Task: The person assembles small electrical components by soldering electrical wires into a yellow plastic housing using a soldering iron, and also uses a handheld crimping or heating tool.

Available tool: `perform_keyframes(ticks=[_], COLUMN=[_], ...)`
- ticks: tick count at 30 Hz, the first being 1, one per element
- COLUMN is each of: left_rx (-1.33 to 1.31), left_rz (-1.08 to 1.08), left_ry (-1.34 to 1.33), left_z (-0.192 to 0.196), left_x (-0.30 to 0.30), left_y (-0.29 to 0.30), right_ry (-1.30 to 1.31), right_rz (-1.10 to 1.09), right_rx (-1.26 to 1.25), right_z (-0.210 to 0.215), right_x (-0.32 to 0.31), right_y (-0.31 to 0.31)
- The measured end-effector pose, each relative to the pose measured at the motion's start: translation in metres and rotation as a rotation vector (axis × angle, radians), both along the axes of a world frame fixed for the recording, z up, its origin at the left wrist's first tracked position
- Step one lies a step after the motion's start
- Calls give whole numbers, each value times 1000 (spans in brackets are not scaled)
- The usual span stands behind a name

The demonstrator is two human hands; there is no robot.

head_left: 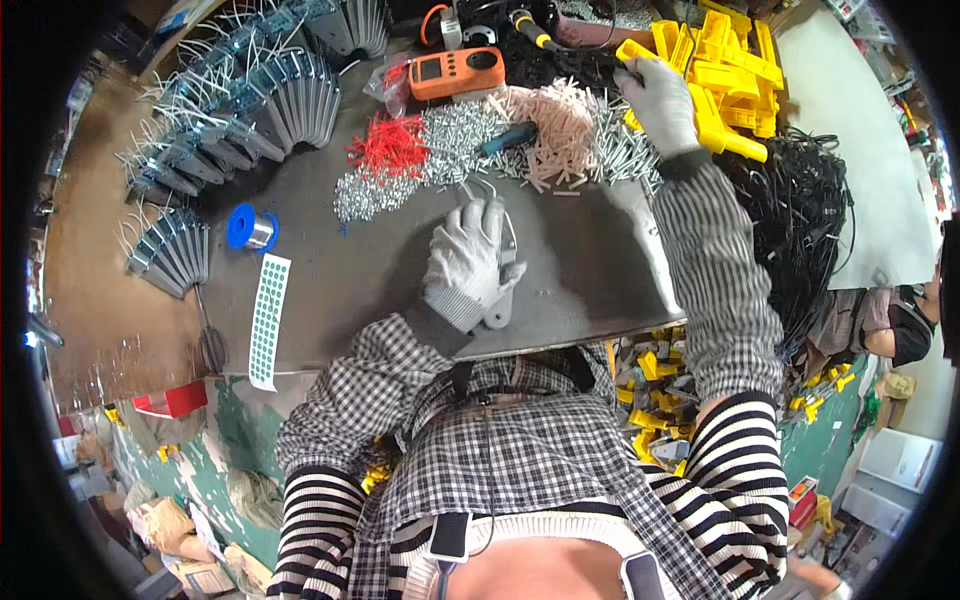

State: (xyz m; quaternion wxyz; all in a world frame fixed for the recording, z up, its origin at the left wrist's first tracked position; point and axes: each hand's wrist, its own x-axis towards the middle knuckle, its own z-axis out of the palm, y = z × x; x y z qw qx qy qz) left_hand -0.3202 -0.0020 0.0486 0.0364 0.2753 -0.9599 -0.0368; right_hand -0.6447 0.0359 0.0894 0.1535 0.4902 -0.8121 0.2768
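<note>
Head view, hands: both wore grey knit gloves, and checked sleeves came in from the bottom edge.
Left hand (468, 255): pressed down flat on a grey metal part (503, 290) on the dark worktop (360, 280), fingers together and curled over it, so basically clamped on the part. Two thin wire leads (478, 186) stuck out just past the fingertips.
Right hand (660, 100): reached way out to the far side, fingers closed round a yellow plastic piece (633, 52) at the edge of the yellow parts pile (730, 70).
Between the hands: a heap of silver screws (455, 135), a bunch of pinkish pegs (555, 125) and a teal-handled tool (508, 137) lying in the mix.
Beyond the left hand: red bits (388, 148) piled up, with an orange meter (456, 72) farther out.
Off to the left of the left hand: a blue spool (250, 227), a white strip of green dot stickers (268, 320), and rows of grey metal parts with wires (250, 100) fanned out well apart from it.
Right of the right forearm: a tangle of black cables (800, 220).
Under the table edge: more yellow pieces (650, 385) in a bin, near the right elbow.
</note>
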Motion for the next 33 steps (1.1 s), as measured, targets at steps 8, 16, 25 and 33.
perform_keyframes(ticks=[8,16,25,33], left_rx=[338,198,281,148], left_rz=[-200,-234,-160,-209], left_ry=[267,32,-54,298], left_z=[11,-2,7,-24], left_x=[37,-1,-6,61], left_y=[-3,12,13,4], right_ry=[-901,-597,-123,-440], right_rz=[79,61,242,410], right_rx=[-15,-38,-19,231], right_z=[-32,-59,-36,-29], right_x=[139,178,209,225], right_y=[107,114,99,81])
